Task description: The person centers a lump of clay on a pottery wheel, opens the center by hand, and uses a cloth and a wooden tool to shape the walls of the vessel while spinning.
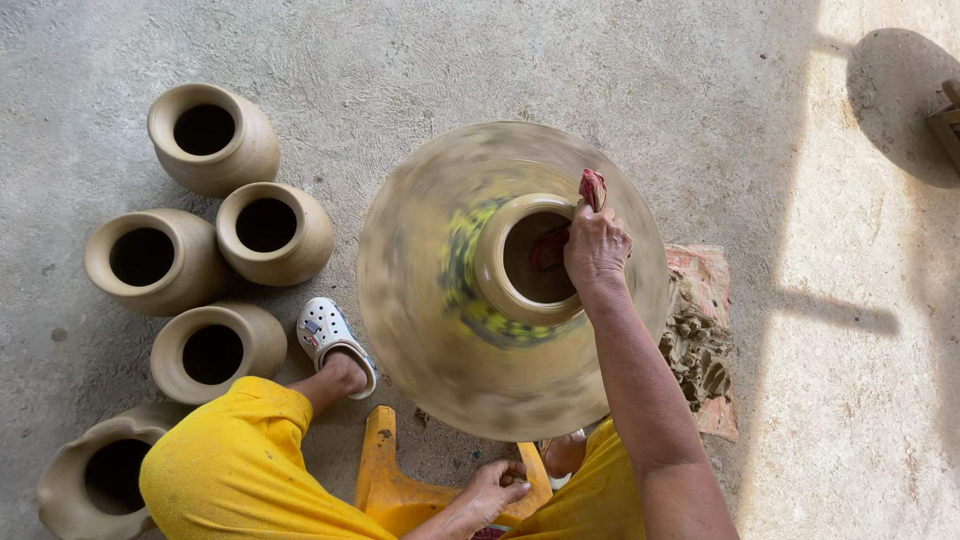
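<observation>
Right hand [597, 245] curled, extended; left hand [492, 490] low.

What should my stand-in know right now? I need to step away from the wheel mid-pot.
Right hand: pinching a red cloth over the rim of the pot on the spinning wheel.
Left hand: resting on the orange stool.
Done: five shaped pots stand on the floor, left.
Left: finishing this rim; clay lump waits at right.
</observation>
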